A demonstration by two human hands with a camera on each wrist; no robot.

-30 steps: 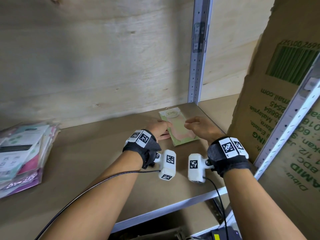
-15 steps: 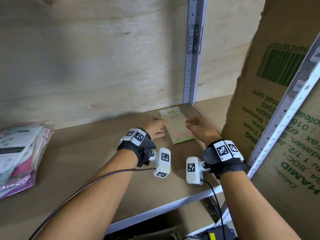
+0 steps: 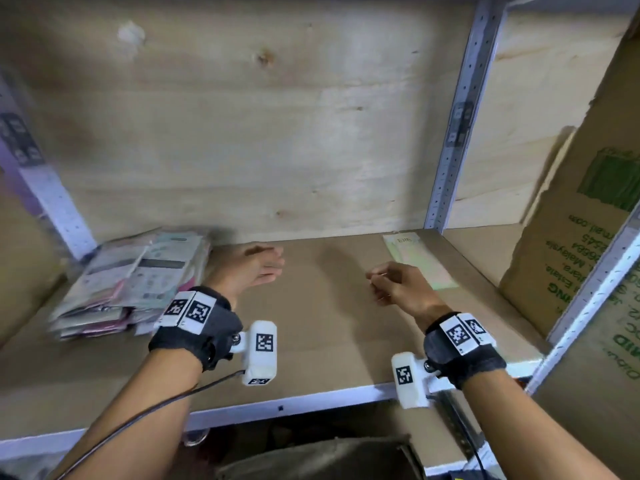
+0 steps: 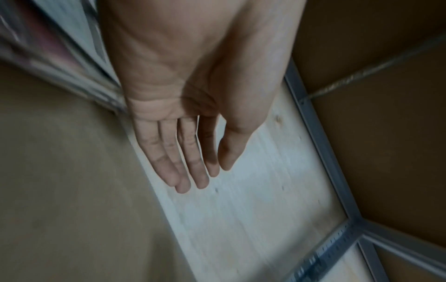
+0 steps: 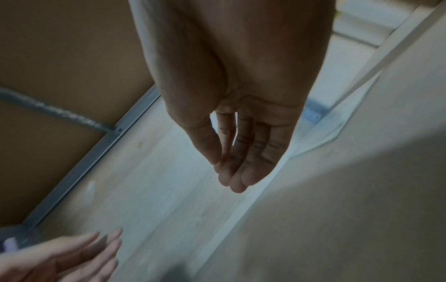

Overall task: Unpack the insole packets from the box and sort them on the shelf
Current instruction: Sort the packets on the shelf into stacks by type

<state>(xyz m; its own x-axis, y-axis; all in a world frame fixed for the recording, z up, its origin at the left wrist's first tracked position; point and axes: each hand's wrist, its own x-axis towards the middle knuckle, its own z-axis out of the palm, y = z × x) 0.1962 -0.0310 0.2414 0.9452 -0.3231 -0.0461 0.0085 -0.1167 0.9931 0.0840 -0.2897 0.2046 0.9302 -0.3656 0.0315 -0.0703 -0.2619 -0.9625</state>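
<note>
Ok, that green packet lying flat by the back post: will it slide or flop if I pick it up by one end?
The green packet looks thin and flat, so probably light and bendy. Its glossy wrapper likely slides easily on the shelf.

This looks like a store room: a metal shelf [image 3: 311, 341] with a wood back, a big cardboard box [image 3: 571, 237] at right, stacked packets [image 3: 138, 271] at left.
</note>
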